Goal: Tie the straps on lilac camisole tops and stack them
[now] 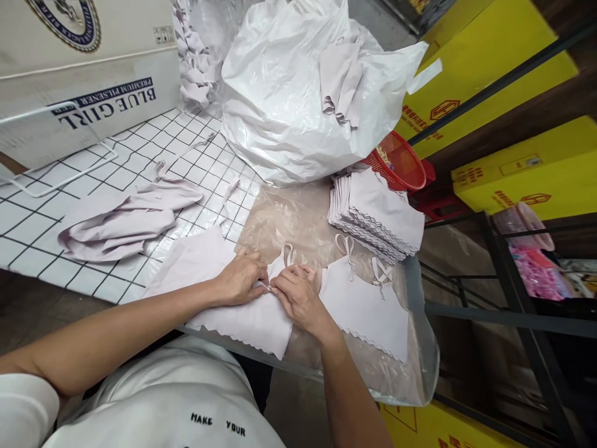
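Observation:
A pale lilac camisole top (242, 314) with a scalloped hem lies flat on clear plastic sheeting (298, 218) at the table's near edge. My left hand (242, 280) presses on its upper part, fingers curled. My right hand (298, 295) pinches a thin strap of the same top, right beside the left hand's fingertips. A second flat top (366, 308) with tied straps lies just to the right. Behind that sits a neat stack of folded tops (380, 214).
A loose heap of the same garments (121, 221) lies left on the white grid-patterned table (41, 211). A big white plastic bag (289, 93) holds more pieces. A Blue Girl carton (84, 68) stands at back left. A red basket (401, 162) and yellow boxes (527, 162) are on the right.

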Tool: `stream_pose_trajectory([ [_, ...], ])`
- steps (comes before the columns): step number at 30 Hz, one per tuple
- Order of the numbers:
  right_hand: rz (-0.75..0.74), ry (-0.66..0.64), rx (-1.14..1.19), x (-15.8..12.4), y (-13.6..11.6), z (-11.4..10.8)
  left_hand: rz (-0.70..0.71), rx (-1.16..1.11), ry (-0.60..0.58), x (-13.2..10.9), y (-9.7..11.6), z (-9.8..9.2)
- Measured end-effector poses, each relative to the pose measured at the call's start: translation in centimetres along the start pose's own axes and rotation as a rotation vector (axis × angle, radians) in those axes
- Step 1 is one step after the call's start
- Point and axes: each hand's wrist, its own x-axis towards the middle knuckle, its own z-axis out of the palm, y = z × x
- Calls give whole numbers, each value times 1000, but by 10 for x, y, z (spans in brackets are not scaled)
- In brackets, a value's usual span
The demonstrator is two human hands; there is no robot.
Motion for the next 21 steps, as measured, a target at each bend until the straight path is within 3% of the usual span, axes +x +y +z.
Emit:
stream_pose_trajectory([
  [6,-112,-138,-69,7,3,-8,18,9,-38,0,-1,1],
  [13,-109,-211,-104,21,14,-30,-34,0,-43,2,0,1],
  [16,-83,-149,-162,36,28,-42,-24,32,-23,2,-1,2],
  [21,123,140,-306,51,54,-53,26,98,55,0,-3,7],
])
